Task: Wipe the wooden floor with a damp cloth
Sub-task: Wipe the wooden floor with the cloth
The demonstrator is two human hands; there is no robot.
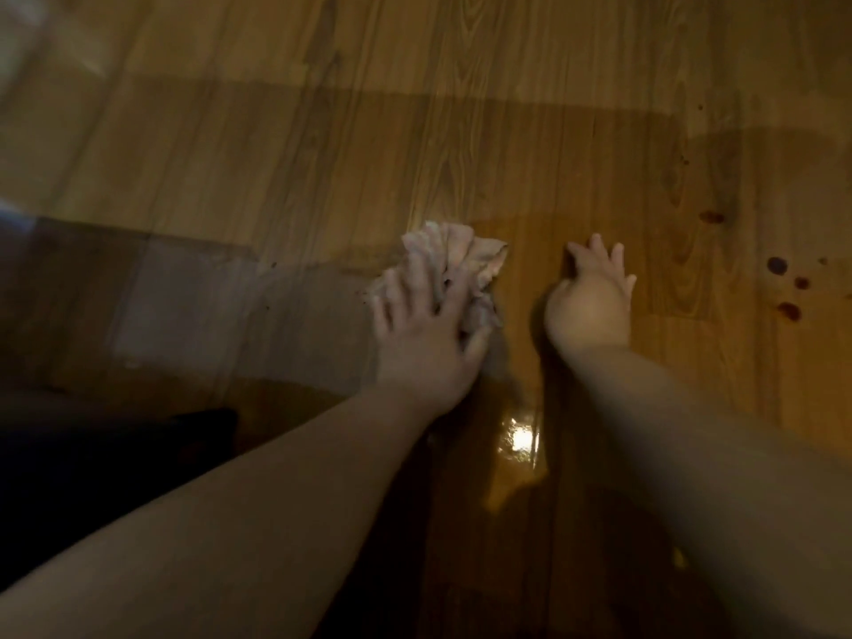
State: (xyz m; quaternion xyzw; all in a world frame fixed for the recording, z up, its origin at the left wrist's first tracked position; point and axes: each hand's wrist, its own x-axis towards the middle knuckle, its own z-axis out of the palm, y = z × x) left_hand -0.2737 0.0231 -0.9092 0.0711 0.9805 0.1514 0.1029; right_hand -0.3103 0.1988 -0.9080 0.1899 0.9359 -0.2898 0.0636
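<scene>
l hand [422, 334] on cloth [454, 255], r hand [592, 302] beside

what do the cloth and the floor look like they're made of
Cloth: looks like soft woven fabric, pale and matte; it crumples into folds under the left hand. Floor: wood or wood-look laminate planks, going by grain lines and seams; glossy finish, with a bright glare spot, perhaps partly wetness.

Bare wooden floor [530, 131] lies open ahead; dark spots [783, 288] mark the right.
</scene>
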